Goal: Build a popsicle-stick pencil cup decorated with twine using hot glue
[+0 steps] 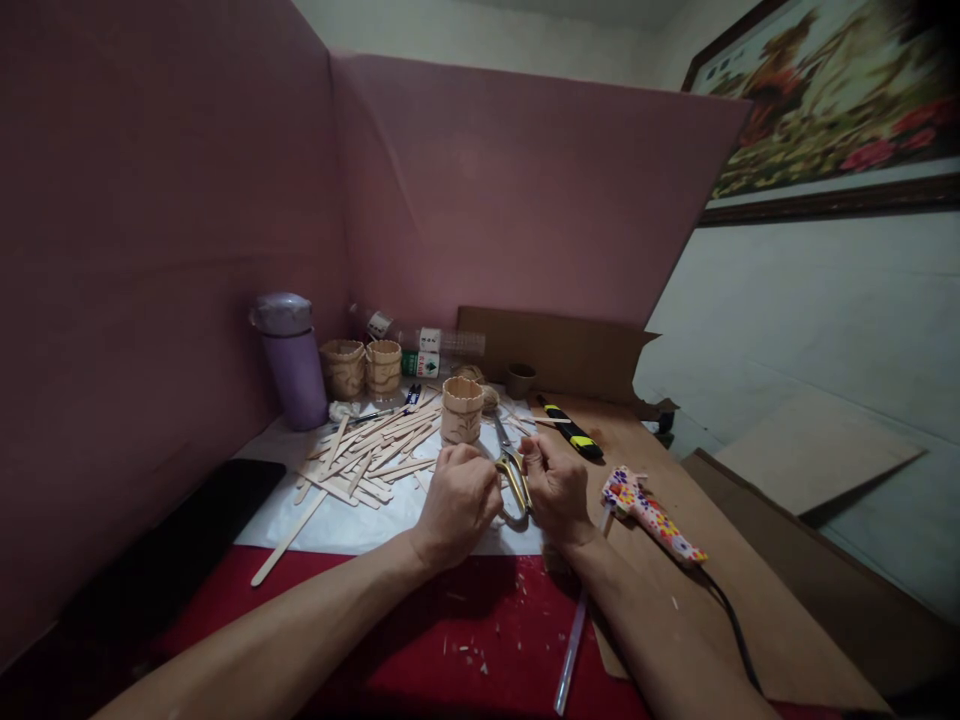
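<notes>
My left hand (459,507) is closed in a fist above the front of the white sheet, thumb side toward my right hand. My right hand (556,487) is closed as well, a short gap to its right. Whatever the fingers of either hand hold, if anything, is hidden. Scissors with gold-coloured handles (514,488) lie between and behind the two hands, blades pointing away. Just beyond my left hand stands a small cup made of wooden sticks (461,412). A loose pile of flat craft sticks (382,448) spreads to the left.
Two more wooden cups (343,370) stand behind, beside a purple tumbler (294,365). On the brown board (645,600) at right are a yellow-black utility knife (574,430) and a flowered glue gun (652,512) with a cord. Plastic bottles (420,350) lie at the back.
</notes>
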The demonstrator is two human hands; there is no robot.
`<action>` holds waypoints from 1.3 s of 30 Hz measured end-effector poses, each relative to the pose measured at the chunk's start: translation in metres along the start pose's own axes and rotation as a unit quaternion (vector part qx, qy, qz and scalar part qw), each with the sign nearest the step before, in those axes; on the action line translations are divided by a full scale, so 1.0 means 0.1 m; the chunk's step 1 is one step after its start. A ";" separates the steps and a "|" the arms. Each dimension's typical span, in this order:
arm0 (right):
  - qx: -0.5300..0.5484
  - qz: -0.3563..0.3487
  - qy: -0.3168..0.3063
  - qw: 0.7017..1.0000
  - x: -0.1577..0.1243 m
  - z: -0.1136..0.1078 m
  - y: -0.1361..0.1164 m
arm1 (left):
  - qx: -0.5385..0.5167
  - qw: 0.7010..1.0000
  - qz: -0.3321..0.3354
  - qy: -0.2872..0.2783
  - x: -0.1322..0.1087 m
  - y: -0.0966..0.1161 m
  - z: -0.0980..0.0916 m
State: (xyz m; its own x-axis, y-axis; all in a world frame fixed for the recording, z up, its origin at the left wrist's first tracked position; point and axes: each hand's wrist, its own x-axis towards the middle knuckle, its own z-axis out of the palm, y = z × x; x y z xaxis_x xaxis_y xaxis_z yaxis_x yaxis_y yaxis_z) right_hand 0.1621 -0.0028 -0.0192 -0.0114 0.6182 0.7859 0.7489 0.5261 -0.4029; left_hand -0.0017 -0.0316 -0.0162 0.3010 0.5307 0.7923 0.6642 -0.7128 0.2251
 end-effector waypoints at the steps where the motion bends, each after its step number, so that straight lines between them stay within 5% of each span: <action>1: -0.001 0.000 -0.001 1.000 0.00 0.00 0.00 | 0.001 1.000 -0.002 0.003 0.00 -0.01 0.01; 39: 0.007 0.018 -0.021 1.000 0.00 -0.01 -0.02 | -0.026 0.997 -0.064 -0.025 -0.01 -0.04 0.02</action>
State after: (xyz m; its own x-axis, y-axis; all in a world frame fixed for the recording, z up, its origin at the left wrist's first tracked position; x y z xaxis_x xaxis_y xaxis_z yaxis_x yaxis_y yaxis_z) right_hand 0.1612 -0.0044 -0.0179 -0.0125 0.6608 0.7504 0.7406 0.5103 -0.4371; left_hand -0.0029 -0.0284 -0.0188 0.2515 0.6397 0.7263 0.6626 -0.6608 0.3525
